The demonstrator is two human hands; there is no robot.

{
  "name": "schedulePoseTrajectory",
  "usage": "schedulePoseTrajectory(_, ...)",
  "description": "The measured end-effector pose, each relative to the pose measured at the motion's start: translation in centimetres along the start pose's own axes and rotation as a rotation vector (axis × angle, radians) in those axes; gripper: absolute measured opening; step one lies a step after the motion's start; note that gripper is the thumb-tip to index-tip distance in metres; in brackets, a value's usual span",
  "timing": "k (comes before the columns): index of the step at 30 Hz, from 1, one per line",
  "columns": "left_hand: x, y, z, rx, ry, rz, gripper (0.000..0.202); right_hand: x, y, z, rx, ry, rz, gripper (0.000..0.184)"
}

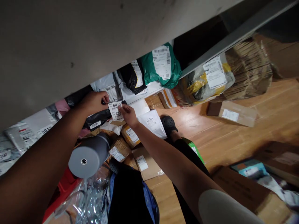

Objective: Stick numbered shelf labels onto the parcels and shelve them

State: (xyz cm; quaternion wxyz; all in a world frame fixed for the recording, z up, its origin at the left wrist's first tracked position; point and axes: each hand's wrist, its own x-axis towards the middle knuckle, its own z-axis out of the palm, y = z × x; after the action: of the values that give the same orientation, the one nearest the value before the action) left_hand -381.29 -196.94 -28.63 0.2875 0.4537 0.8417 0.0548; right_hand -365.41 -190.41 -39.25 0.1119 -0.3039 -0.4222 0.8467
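A white sheet of printed number labels (116,109) reading 6012 is pinched at its right edge by my right hand (128,115). My left hand (97,102) is closed with curled fingers at the sheet's left edge; what lies between its fingertips is too small to make out. Both hands are at the front of a low shelf filled with parcels. Just behind the sheet lies a grey-white mailer bag (111,90) with a barcode label. Below my left hand is a black parcel (98,119). To the right stand a black bag (132,77) and a green bag (158,65).
An upper shelf panel (58,46) overhangs the parcels. A grey cylinder (85,158) and a red container (62,183) stand at left. Cartons (142,163) and a white parcel (153,123) lie around my feet. Flattened cardboard (249,68) and boxes (240,186) are at right.
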Motion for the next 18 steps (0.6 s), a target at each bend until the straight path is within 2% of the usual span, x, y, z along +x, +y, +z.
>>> schedulePoseTrajectory(2, -0.4, 0.2, 0.3, 0.058, 0.023, 0.035, 0.006, -0.5, -0.2, -0.4, -0.037, -0.024, -0.011, 0.042)
schedulePoseTrajectory(3, -0.6, 0.2, 0.4, 0.08, 0.07, 0.035, 0.01, -0.7, -0.3, -0.5, -0.061, -0.034, -0.015, 0.042)
schedulePoseTrajectory(5, -0.9, 0.2, 0.4, 0.1, 0.188, 0.003, 0.027, -0.8, -0.5, -0.3, -0.11, -0.047, -0.022, 0.043)
schedulePoseTrajectory(7, -1.1, 0.0, 0.4, 0.085, 0.241, -0.017, 0.043, -0.5, -0.7, 0.3, -0.154, -0.038, -0.026, 0.044)
schedulePoseTrajectory(9, -1.0, -0.4, 0.3, 0.026, 0.197, 0.006, 0.041, 0.1, -0.8, 1.2, -0.197, -0.004, -0.028, 0.044)
schedulePoseTrajectory(12, -0.6, -1.2, 0.3, -0.18, 0.142, 0.003, 0.025, 1.0, -1.0, 2.5, -0.287, 0.09, -0.06, 0.041)
schedulePoseTrajectory(15, 0.0, -1.5, 0.2, -0.336, 0.167, -0.132, 0.025, 1.9, -1.4, 3.6, -0.392, 0.197, -0.118, 0.038)
schedulePoseTrajectory(18, 0.6, -1.0, -0.3, -0.365, 0.115, -0.247, 0.023, 2.7, -1.9, 4.4, -0.45, 0.285, -0.124, 0.04)
